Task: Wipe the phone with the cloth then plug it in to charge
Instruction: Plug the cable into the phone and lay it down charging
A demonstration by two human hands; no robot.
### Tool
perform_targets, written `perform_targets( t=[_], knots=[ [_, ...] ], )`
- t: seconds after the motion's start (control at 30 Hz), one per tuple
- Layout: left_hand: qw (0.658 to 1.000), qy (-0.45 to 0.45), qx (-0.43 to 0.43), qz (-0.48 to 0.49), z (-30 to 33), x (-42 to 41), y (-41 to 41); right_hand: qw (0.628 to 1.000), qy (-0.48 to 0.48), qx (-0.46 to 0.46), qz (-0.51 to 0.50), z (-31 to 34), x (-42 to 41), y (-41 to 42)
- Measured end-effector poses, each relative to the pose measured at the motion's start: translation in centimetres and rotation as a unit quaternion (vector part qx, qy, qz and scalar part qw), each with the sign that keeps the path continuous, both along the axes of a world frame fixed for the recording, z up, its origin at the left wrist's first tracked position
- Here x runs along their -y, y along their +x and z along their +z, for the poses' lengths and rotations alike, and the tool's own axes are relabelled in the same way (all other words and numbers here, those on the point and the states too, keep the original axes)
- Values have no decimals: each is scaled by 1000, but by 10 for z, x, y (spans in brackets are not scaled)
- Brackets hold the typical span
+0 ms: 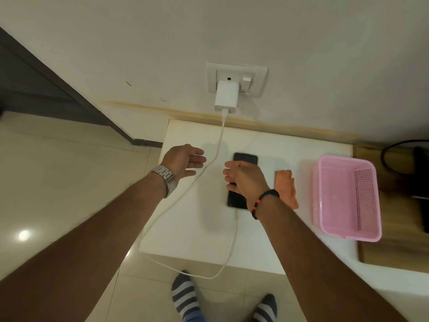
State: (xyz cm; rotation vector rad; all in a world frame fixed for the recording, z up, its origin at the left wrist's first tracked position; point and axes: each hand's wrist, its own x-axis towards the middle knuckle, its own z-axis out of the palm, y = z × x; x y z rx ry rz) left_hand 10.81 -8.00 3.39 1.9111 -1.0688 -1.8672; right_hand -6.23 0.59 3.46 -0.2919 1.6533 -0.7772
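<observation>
Head view: the phone (242,180) lies flat, screen up and dark, on a white table (185,228) that stands against the wall. A white cable (218,145) is plugged into the phone's near end. From there it runs toward the person, loops off the table's front edge, crosses back over the tabletop and climbs to a white charger (225,96). The charger sits in a wall socket (236,79) above the table's far edge.

The right hand (246,180) hovers over the middle of the phone with its fingers straight and loosely spread, pointing left. Whether it touches the screen cannot be told. It grips nothing. A dark band with orange beads circles that wrist.

The left hand (183,162) is held over the table's left part, just left of the cable. Its fingers are relaxed and point right toward the other hand, and it holds nothing. A metal watch (163,176) sits on that wrist.

The orange cloth (286,189) lies crumpled on the table just right of the phone, partly hidden by the right forearm. Further right a pink basket (346,198) rests on the table's right end, apart from the cloth.

Below the table edge, two feet in striped socks (185,296) stand on a tiled floor (58,182).
</observation>
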Motion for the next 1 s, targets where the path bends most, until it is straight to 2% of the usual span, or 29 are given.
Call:
perform_targets(
  t=[0.13,0.27,0.4,0.6,1.0],
  knots=[
    [999,2,4,45,-7,-7,7,997,10,-16,-76,-9,-26,-10],
    [997,4,6,77,-9,-10,11,984,32,-71,-158,-18,-53,-29],
    [996,4,10,91,-7,-8,12,973,50,-110,-199,-26,-64,-44],
    [996,11,9,85,-9,-16,0,968,65,-95,-222,-33,-86,-62],
    [997,-6,28,74,-15,-16,5,971,61,-105,-208,-42,-87,-65]
  ],
)
